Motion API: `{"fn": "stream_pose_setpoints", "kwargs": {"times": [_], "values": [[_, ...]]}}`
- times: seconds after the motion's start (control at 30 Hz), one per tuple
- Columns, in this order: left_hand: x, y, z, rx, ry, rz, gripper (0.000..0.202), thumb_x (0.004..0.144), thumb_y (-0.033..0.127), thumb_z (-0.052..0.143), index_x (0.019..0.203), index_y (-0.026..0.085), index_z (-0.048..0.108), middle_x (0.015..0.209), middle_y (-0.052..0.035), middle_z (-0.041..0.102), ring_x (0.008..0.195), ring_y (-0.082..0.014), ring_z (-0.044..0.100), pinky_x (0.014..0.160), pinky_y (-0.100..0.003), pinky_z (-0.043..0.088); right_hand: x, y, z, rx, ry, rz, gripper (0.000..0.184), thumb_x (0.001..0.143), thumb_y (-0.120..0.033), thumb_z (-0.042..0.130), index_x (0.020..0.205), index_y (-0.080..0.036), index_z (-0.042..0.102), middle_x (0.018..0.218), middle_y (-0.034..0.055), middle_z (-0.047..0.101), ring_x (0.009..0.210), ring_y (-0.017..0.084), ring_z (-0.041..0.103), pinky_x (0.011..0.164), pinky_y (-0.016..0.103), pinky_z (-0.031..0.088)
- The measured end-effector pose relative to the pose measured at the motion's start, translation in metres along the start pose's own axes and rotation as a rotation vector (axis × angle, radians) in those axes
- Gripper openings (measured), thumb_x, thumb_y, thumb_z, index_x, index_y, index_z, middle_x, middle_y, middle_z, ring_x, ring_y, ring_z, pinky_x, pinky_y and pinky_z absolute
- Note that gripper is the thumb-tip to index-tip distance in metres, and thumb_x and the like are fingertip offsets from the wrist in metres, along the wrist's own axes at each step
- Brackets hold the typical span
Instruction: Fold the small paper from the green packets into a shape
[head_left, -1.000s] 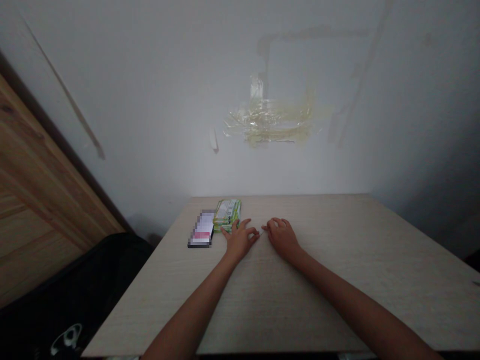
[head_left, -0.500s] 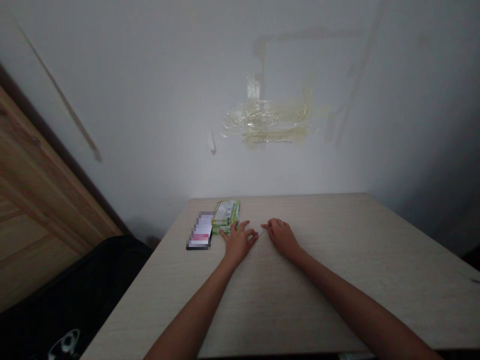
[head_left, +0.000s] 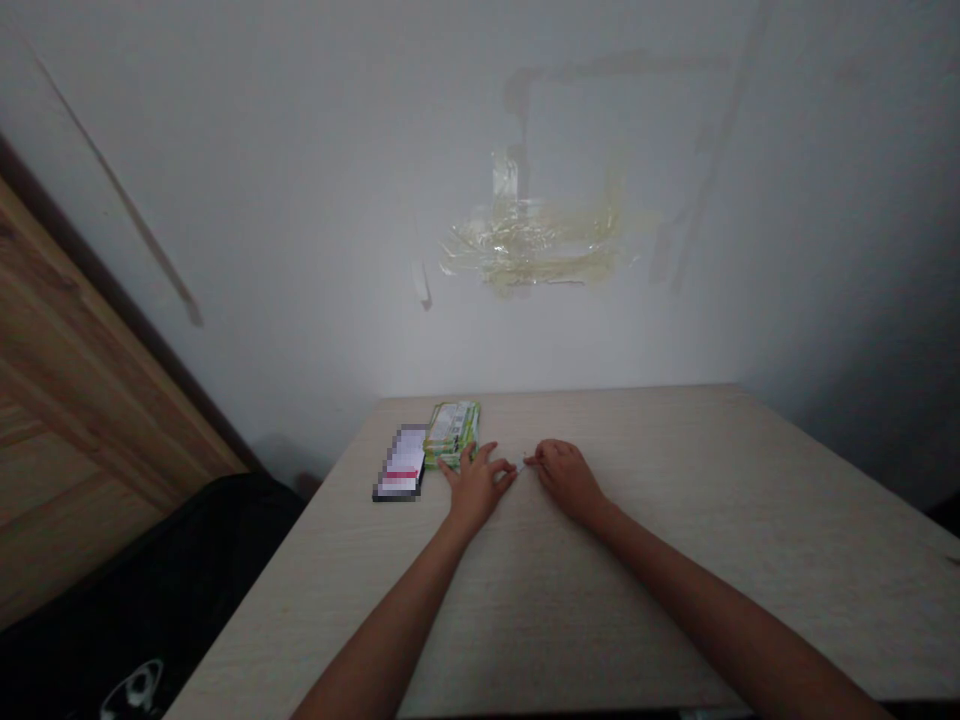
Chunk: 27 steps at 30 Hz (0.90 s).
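Between my two hands is a small white thing (head_left: 520, 465), too tiny to make out in kind. My left hand (head_left: 474, 488) pinches its left end between thumb and a finger, while the other fingers spread out towards a green-and-white soft packet (head_left: 453, 424). Curled, with its fingertips together, my right hand (head_left: 568, 478) meets the right end of the white thing; whether it holds anything there cannot be made out. Both hands rest low over the pale wooden table (head_left: 555, 600).
A phone (head_left: 401, 465) with a blurred screen lies left of the packet. Behind the table rises a grey wall (head_left: 315, 200) with strips of clear tape (head_left: 532, 240). A black bag (head_left: 187, 570) and a wooden panel (head_left: 82, 380) stand at the left.
My right fingertips have shifted slightly down, towards the white thing. My left hand, the packet and the phone look the same.
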<state>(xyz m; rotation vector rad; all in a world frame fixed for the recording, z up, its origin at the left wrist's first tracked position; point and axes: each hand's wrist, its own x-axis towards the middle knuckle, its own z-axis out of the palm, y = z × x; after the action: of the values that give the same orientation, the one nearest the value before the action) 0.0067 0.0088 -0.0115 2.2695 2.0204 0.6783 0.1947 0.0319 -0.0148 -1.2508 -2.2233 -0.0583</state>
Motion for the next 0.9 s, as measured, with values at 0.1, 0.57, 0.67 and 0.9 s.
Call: {"fn": "stream_pose_setpoints", "kwargs": {"times": [0.1,0.57,0.67,0.9], "values": [[0.002,0.001,-0.002,-0.013,-0.024,-0.007,0.017,0.084,0.048,0.059,0.095,0.042,0.071,0.142,0.0054,0.049,0.138,-0.0343,0.026,0.101,-0.079,0.002,0.002,-0.001,0.003,-0.087,-0.009,-0.004,0.015,0.097,-0.02,0.045,0.1,-0.018,0.06,0.097,0.0075,0.066,0.102,0.021,0.058,0.093,0.034,0.039],[-0.002,0.001,-0.004,-0.03,-0.08,0.074,0.024,0.087,0.043,0.056,0.107,0.048,0.067,0.145,0.0056,0.046,0.14,-0.033,0.023,0.105,-0.076,0.002,0.003,0.011,0.015,0.052,-0.028,0.097,0.016,0.099,-0.023,0.042,0.101,-0.018,0.057,0.104,0.0072,0.066,0.1,0.018,0.06,0.089,0.03,0.041],[-0.002,0.003,-0.006,-0.024,-0.099,0.121,0.025,0.087,0.042,0.056,0.107,0.05,0.067,0.144,0.0059,0.046,0.14,-0.0327,0.023,0.106,-0.075,-0.001,0.002,0.011,0.013,0.097,-0.036,0.103,0.014,0.098,-0.021,0.043,0.103,-0.019,0.056,0.104,0.0064,0.065,0.1,0.018,0.06,0.09,0.03,0.041],[-0.001,0.005,-0.008,0.023,-0.073,0.036,0.025,0.081,0.051,0.062,0.105,0.049,0.068,0.144,0.0026,0.046,0.14,-0.0349,0.023,0.105,-0.075,-0.003,0.0,0.012,0.007,0.165,0.028,0.058,0.012,0.089,-0.014,0.049,0.1,-0.017,0.054,0.102,0.0072,0.065,0.1,0.019,0.058,0.092,0.032,0.041]]}}
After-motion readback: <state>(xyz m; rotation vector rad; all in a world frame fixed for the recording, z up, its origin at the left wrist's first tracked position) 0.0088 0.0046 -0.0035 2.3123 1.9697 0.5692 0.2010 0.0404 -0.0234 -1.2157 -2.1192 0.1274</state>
